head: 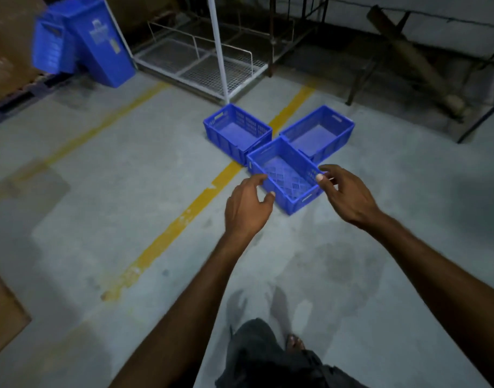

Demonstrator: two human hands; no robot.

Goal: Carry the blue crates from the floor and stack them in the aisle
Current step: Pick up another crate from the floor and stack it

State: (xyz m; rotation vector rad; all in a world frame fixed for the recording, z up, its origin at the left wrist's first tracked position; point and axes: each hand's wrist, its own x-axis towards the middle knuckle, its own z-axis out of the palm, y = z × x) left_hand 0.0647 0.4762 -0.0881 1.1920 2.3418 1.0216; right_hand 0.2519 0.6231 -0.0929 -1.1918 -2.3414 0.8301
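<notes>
From your head camera, three blue crates sit together on the grey concrete floor point(100, 163), all upright and empty. The nearest crate point(285, 175) lies turned at an angle across the yellow floor line point(184, 214), its far corner wedged between the other two. The left crate point(237, 130) and the right crate point(318, 133) both touch it or sit just beside it; you cannot tell which.

Your left hand point(247, 208) is spread and empty, in front of the near-left edge of the nearest crate, the thumb close to its rim. Your right hand point(345, 191) is also spread and empty, fingertips point(320, 177) at the right rim; whether they touch it is unclear. Neither hand grips anything.

The floor on your side of the crates is bare, with open room to the left and right of your arms. Behind the crates stands a white wire rack point(201, 60), its corner post just beside the left crate. A tilted stack of blue crates point(83, 40) leans far left, well apart. Dark metal frames point(366, 65) crowd the far right.
</notes>
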